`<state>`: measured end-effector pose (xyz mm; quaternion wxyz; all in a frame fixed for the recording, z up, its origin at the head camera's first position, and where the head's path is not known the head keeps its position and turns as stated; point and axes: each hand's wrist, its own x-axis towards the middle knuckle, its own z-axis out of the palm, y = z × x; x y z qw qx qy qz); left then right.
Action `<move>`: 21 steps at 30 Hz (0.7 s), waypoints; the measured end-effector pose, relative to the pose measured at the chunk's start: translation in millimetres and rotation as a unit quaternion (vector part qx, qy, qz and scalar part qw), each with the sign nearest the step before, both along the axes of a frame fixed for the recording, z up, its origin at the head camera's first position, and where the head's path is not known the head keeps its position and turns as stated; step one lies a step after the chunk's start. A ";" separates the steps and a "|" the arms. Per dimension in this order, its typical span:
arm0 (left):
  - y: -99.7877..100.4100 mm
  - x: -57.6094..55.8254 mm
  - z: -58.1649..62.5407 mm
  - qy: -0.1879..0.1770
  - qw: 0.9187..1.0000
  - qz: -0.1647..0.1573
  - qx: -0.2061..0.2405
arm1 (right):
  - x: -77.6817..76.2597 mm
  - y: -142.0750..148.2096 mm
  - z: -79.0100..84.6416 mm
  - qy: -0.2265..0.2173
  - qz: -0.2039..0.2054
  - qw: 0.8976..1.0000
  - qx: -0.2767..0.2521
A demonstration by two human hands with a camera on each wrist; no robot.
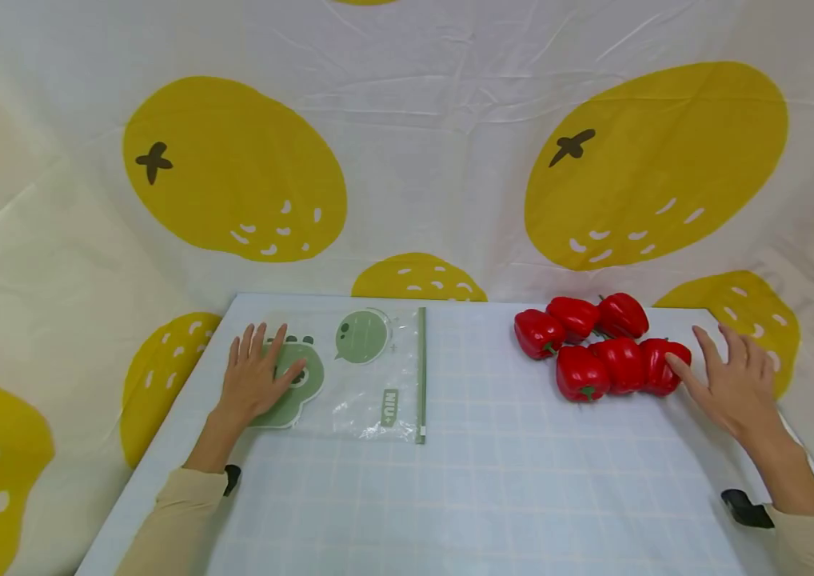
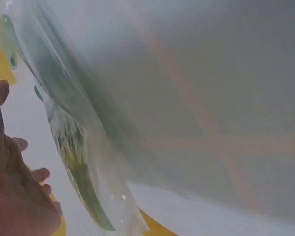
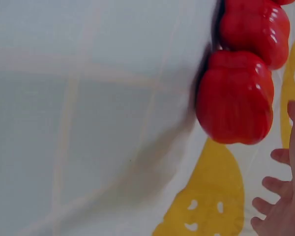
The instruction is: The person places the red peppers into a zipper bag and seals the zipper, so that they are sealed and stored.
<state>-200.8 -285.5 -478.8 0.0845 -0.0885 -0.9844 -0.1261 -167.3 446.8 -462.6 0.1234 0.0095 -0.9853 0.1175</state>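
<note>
A clear zip bag with a green cartoon animal print lies flat at the left of the table, its green slider edge facing right. My left hand, fingers spread, is over the bag's left part; in the left wrist view that hand shows beside the bag's raised-looking edge. Several glossy red bell peppers sit in two rows at the back right. Beside the rightmost front pepper is my right hand, fingers apart and holding nothing, its thumb tip overlapping that pepper in the head view.
The table wears a pale blue checked cloth. Behind it and along the sides hangs a white curtain printed with large yellow fruits. A dark wrist camera strap piece sticks out by the right wrist.
</note>
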 end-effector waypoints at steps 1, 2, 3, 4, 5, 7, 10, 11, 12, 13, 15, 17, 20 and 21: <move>1.1 0.1 -0.6 0.009 1.000 0.000 0.006 | 0.1 -2.1 0.5 0.006 -0.003 1.000 -0.007; 2.6 0.3 -0.2 0.016 1.000 0.001 0.010 | 0.4 -4.4 1.1 0.014 -0.006 1.000 -0.015; 3.9 0.4 -0.6 0.026 1.000 0.001 0.015 | 0.7 -6.9 2.0 0.022 -0.009 0.999 -0.024; 5.1 0.4 -0.7 0.033 0.999 0.002 0.020 | 1.1 -9.2 2.5 0.031 -0.011 0.999 -0.031; 6.3 0.4 -0.5 0.042 0.999 0.003 0.025 | 1.3 -11.5 2.8 0.040 -0.012 0.998 -0.039; 8.6 0.1 -0.2 0.054 0.998 0.008 0.034 | 1.5 -15.7 3.4 0.062 -0.013 0.997 -0.050; 12.6 -0.3 0.9 0.073 0.996 0.015 0.046 | 1.5 -21.1 4.3 0.100 -0.007 0.993 -0.060; 14.2 -0.2 1.7 0.082 0.995 0.017 0.051 | 1.4 -23.0 4.8 0.112 -0.005 0.992 -0.063; 15.8 0.0 2.5 0.090 0.994 0.018 0.056 | 1.4 -24.6 5.1 0.122 -0.003 0.990 -0.066; 17.4 0.1 3.1 0.097 0.993 0.019 0.061 | 1.5 -26.3 5.6 0.132 -0.002 0.989 -0.069; 20.8 0.5 4.5 0.108 0.991 0.021 0.074 | 1.5 -29.8 6.7 0.145 0.001 0.986 -0.076; 24.6 1.4 5.9 0.114 0.989 0.023 0.089 | 1.6 -33.8 7.7 0.149 0.003 0.985 -0.082; 29.6 1.9 6.5 0.115 0.987 0.029 0.109 | 1.9 -40.2 9.2 0.147 0.003 0.985 -0.093; 31.5 2.1 7.1 0.114 0.986 0.029 0.115 | 2.1 -42.3 9.6 0.146 0.003 0.985 -0.096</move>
